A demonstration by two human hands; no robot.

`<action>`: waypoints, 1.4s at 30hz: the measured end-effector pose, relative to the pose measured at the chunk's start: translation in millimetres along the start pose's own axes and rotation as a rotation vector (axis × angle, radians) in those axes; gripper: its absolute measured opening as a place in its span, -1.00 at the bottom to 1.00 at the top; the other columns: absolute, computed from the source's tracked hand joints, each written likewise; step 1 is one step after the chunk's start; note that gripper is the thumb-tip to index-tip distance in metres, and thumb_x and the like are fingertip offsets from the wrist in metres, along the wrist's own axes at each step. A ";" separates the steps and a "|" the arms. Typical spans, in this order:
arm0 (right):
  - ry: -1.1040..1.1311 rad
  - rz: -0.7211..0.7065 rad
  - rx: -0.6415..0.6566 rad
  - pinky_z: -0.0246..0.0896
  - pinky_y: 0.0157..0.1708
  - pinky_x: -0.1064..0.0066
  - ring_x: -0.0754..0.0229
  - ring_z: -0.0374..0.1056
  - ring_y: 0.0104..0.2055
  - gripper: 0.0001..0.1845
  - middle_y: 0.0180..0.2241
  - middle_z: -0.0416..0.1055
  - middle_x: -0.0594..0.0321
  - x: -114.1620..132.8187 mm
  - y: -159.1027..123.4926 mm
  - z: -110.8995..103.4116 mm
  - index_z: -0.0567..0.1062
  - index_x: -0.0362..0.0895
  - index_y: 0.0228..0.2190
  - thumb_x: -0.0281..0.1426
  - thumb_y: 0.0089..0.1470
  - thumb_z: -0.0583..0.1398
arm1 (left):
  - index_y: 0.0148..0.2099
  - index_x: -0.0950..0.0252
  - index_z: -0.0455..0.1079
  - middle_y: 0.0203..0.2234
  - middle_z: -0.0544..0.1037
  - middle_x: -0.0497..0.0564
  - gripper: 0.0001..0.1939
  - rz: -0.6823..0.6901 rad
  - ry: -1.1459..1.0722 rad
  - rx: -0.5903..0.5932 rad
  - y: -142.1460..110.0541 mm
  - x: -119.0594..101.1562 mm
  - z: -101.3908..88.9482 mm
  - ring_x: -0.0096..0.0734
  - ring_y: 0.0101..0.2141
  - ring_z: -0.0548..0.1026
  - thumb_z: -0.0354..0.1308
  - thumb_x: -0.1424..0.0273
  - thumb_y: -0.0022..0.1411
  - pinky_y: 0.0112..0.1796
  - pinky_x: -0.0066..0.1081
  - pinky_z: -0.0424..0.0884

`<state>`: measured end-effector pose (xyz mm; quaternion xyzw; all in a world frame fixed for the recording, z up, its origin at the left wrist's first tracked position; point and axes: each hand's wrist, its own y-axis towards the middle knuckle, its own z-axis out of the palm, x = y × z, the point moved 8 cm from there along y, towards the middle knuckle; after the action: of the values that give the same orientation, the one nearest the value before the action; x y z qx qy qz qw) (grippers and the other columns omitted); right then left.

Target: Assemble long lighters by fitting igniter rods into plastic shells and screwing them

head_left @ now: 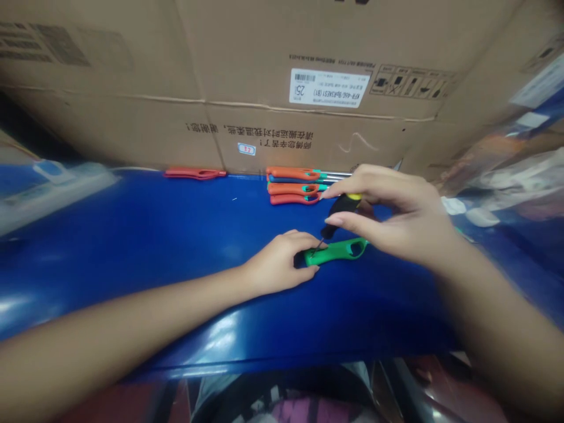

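Note:
My left hand (286,261) pinches the left end of a green gas lighter (335,252) lying on the blue table (176,241). In the fingers of my right hand (396,217) is a screwdriver (343,210) with a black and yellow handle. Its thin shaft slants down to the left, and the tip meets the green lighter's handle close to my left fingers. Behind my hands, several orange and red lighters (291,188) lie side by side, their metal tubes partly hidden by my right hand. A separate red lighter handle piece (194,173) rests farther left.
A large cardboard box (247,70) with printed labels stands along the table's back edge. At the left lies a pale power strip (66,191). Clear plastic bags (520,176) and small white pieces (480,217) are on the right. The table's front edge runs close to my lap.

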<state>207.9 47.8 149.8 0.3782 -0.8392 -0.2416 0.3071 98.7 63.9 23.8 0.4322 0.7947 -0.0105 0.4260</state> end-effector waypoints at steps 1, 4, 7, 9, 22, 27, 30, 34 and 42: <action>-0.060 -0.009 -0.004 0.32 -0.45 0.39 0.24 0.40 -0.44 -0.74 -0.31 0.56 0.26 2.5 2.8 -0.7 0.62 -0.04 -0.14 -0.22 0.14 0.33 | 0.07 0.28 0.49 -0.06 0.62 0.05 -0.61 -0.001 0.004 0.004 0.1 0.0 0.1 -0.19 -0.05 0.54 0.27 0.52 0.16 0.04 -0.19 0.42; -0.103 0.036 0.037 0.38 -0.35 0.36 0.24 0.45 -0.41 -0.64 -0.17 0.59 0.21 2.3 8.8 2.7 0.53 -0.03 0.07 -0.29 0.27 0.21 | 0.06 0.24 0.49 -0.03 0.62 0.01 -0.61 0.008 -0.017 0.023 0.5 -1.1 0.8 -0.22 -0.03 0.53 0.27 0.54 0.16 0.05 -0.21 0.41; 0.018 0.116 0.065 0.38 -0.42 0.40 0.28 0.45 -0.47 -0.65 -0.20 0.61 0.23 -5.6 10.3 6.4 0.54 -0.06 0.07 -0.31 0.29 0.18 | 0.05 0.25 0.49 -0.02 0.62 0.00 -0.62 0.007 -0.036 0.015 0.5 -1.3 0.0 -0.22 -0.02 0.53 0.27 0.53 0.16 0.06 -0.21 0.41; 0.008 0.091 -0.030 0.35 -0.46 0.39 0.26 0.43 -0.49 -0.72 -0.35 0.60 0.26 -8.5 9.0 0.9 0.63 -0.08 -0.12 -0.23 0.18 0.30 | 0.04 0.25 0.50 -0.02 0.62 0.02 -0.63 -0.007 -0.034 0.009 0.3 0.0 0.1 -0.20 -0.01 0.53 0.28 0.52 0.16 0.06 -0.19 0.41; 0.000 -0.018 -0.271 0.41 -0.37 0.34 0.22 0.43 -0.43 -0.77 -0.37 0.55 0.25 -17.6 -9.9 -3.6 0.64 -0.03 -0.16 -0.23 0.15 0.32 | 0.09 0.27 0.49 0.01 0.61 0.06 -0.60 -0.015 -0.024 0.015 -0.3 2.6 1.2 -0.19 0.02 0.51 0.29 0.48 0.19 0.10 -0.17 0.40; 0.228 0.033 -0.107 0.43 -0.38 0.37 0.26 0.46 -0.36 -0.67 -0.09 0.56 0.19 -16.9 -6.9 12.5 0.53 0.01 0.06 -0.30 0.35 0.09 | 0.06 0.28 0.50 -0.04 0.61 0.08 -0.64 -0.011 -0.006 0.029 0.4 1.6 1.9 -0.19 -0.01 0.53 0.28 0.48 0.20 0.08 -0.16 0.42; 0.188 -0.069 -0.199 0.43 -0.36 0.34 0.22 0.44 -0.37 -0.80 -0.29 0.58 0.23 -5.7 -7.8 6.1 0.61 -0.02 -0.13 -0.28 0.22 0.26 | 0.07 0.27 0.50 -0.04 0.61 0.08 -0.63 -0.009 0.005 0.013 0.2 0.9 0.4 -0.18 -0.01 0.53 0.29 0.47 0.20 0.07 -0.15 0.43; -0.020 -0.132 -0.186 0.45 -0.22 0.27 0.13 0.46 -0.25 -0.68 -0.20 0.57 0.16 3.6 -10.5 9.6 0.54 -0.02 0.03 -0.28 0.25 0.22 | 0.07 0.26 0.50 -0.04 0.61 0.07 -0.64 -0.003 0.013 0.010 -0.3 -0.5 -0.4 -0.19 -0.02 0.54 0.29 0.48 0.21 0.07 -0.16 0.43; 0.020 -0.004 -0.201 0.43 -0.33 0.36 0.20 0.44 -0.34 -0.68 -0.18 0.56 0.17 -5.2 -11.7 14.0 0.55 -0.08 -0.10 -0.23 0.12 0.34 | 0.09 0.23 0.48 -0.01 0.60 0.06 -0.62 0.002 0.000 0.027 0.4 -1.1 0.9 -0.18 0.02 0.52 0.29 0.47 0.22 0.10 -0.16 0.40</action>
<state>206.6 47.3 130.9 0.3497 -0.8068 -0.3212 0.3515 99.8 63.1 24.1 0.4388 0.7941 -0.0206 0.4200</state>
